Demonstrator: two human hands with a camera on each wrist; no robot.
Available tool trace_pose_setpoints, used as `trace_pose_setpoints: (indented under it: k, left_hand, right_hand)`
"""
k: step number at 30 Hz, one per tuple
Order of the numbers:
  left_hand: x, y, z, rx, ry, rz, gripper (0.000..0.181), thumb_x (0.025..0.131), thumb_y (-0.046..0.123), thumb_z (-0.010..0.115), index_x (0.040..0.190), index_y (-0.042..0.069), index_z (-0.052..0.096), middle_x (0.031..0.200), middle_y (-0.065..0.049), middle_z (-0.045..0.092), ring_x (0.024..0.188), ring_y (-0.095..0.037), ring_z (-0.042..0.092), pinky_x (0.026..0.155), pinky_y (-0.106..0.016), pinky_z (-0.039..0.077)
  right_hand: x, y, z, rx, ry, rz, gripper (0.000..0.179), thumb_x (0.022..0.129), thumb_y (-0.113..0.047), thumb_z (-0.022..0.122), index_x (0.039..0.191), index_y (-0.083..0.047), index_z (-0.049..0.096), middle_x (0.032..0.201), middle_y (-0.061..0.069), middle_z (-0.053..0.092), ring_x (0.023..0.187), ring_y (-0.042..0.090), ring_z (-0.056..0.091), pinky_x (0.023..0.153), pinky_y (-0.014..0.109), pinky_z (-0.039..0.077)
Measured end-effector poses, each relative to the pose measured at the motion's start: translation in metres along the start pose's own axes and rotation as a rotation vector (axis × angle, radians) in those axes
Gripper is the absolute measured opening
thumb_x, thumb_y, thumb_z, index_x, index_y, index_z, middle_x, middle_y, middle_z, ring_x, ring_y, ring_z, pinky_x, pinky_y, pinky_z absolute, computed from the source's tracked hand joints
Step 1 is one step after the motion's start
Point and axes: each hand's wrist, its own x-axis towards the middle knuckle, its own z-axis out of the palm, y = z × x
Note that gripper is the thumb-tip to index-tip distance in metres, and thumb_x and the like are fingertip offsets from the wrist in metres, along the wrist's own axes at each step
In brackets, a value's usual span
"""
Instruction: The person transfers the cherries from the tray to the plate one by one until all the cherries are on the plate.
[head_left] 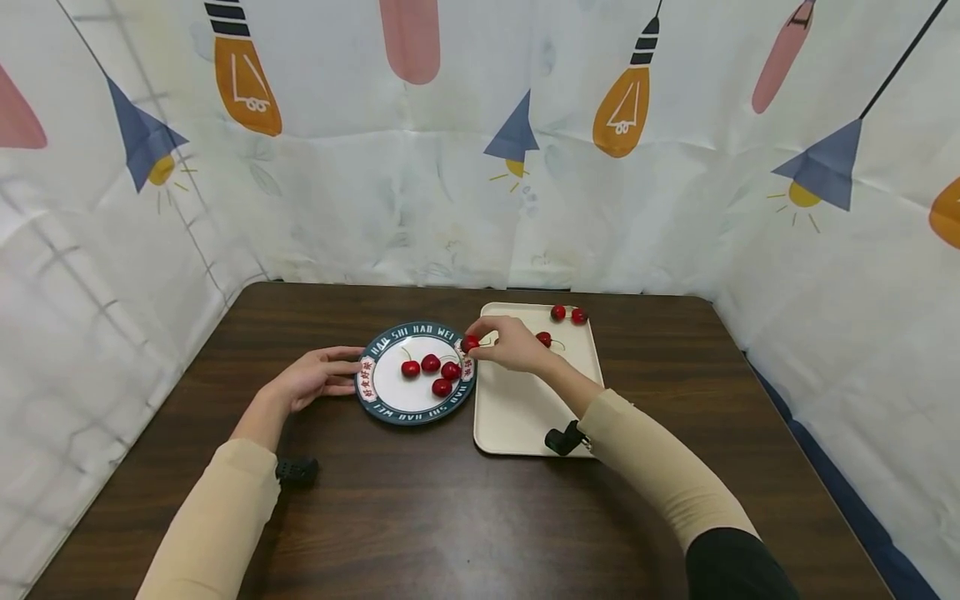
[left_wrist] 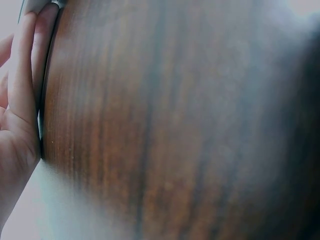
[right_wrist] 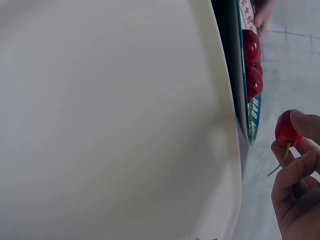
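Head view: my R hand (head_left: 512,343) pinches a red cherry (head_left: 470,342) btwn thumb & fingers (head_left: 489,323), narrow grip, at the R rim of the plate (head_left: 408,400), near the tray (head_left: 517,417). My L hand (head_left: 318,373) has its fingers spread a bit, fairly straight, touching the plate's L rim. Plate's round, white middle, dark teal band w/ white letters & red characters; 4 shiny round cherries (head_left: 431,363) lie in it, thin stems on some. Tray: cream, smooth, rectangular, rounded corners, low lip; 2 cherries side by side at its far end, 1 w/ stem next to my R hand. Surface (head_left: 420,517) is dark brown wood grain, slight sheen, rounded far corners. Cloth (head_left: 337,208) behind: creased, white, printed bulbs & lamps. Sleeves (head_left: 225,508) beige, R one dark higher up.

L wrist view: straight L fingers at the L edge; rest mostly streaky brown grain, blurry. Can't tell the plate contact here.

R wrist view: held cherry's glossy, plump, green stem (right_wrist: 281,161) hanging down; looks apart from the plate, which shows nearly edge-on w/ cherries in it. Tray fills most of the frame, matte, curved lip.
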Motion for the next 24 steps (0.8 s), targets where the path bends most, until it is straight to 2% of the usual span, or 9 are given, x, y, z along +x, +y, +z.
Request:
trace_pose_setpoints:
  k: [6,12,15,19,24]
  left_hand:
    - [0.002,-0.002,-0.001,-0.013,-0.001,-0.01,0.067,0.102,0.021,0.068,0.158,0.003,0.037,0.126,-0.016,0.061,0.095,-0.022,0.073,0.091,-0.037,0.059]
    - [0.001,-0.001,-0.001,0.0,0.0,-0.004,0.066,0.103,0.021,0.067,0.158,0.003,0.036,0.135,-0.021,0.054,0.098,-0.023,0.071,0.092,-0.036,0.058]
    - [0.002,-0.001,-0.001,0.004,-0.003,-0.002,0.066,0.103,0.021,0.066,0.158,0.003,0.036,0.139,-0.023,0.05,0.099,-0.023,0.071,0.093,-0.036,0.058]
    - [0.001,-0.001,-0.002,0.003,-0.002,-0.004,0.065,0.103,0.021,0.066,0.158,0.003,0.036,0.137,-0.022,0.053,0.099,-0.023,0.071,0.093,-0.037,0.058]
    - [0.0,-0.001,-0.002,-0.003,-0.003,-0.002,0.067,0.102,0.022,0.067,0.158,0.003,0.036,0.132,-0.02,0.057,0.098,-0.023,0.072,0.092,-0.037,0.058]
  right_hand:
    - [0.004,-0.006,0.007,-0.019,-0.029,-0.003,0.031,0.093,-0.022,0.079,0.121,-0.011,0.071,0.113,0.002,0.069,0.11,0.025,0.061,0.091,0.035,0.053]
    - [0.009,-0.012,0.014,-0.018,-0.035,-0.01,0.03,0.094,-0.022,0.078,0.121,-0.011,0.071,0.114,0.004,0.07,0.101,0.023,0.059,0.079,0.032,0.053]
    - [0.012,-0.014,0.018,0.001,-0.046,0.003,0.03,0.095,-0.022,0.077,0.122,-0.011,0.071,0.118,0.005,0.07,0.105,0.023,0.061,0.085,0.032,0.055]
    - [0.016,-0.015,0.023,0.022,-0.06,0.012,0.03,0.095,-0.02,0.077,0.122,-0.011,0.07,0.122,0.006,0.07,0.112,0.024,0.062,0.096,0.034,0.055]
    - [0.019,-0.018,0.029,0.019,-0.078,-0.01,0.029,0.094,-0.019,0.077,0.121,-0.01,0.071,0.119,0.007,0.07,0.108,0.023,0.061,0.09,0.032,0.055]
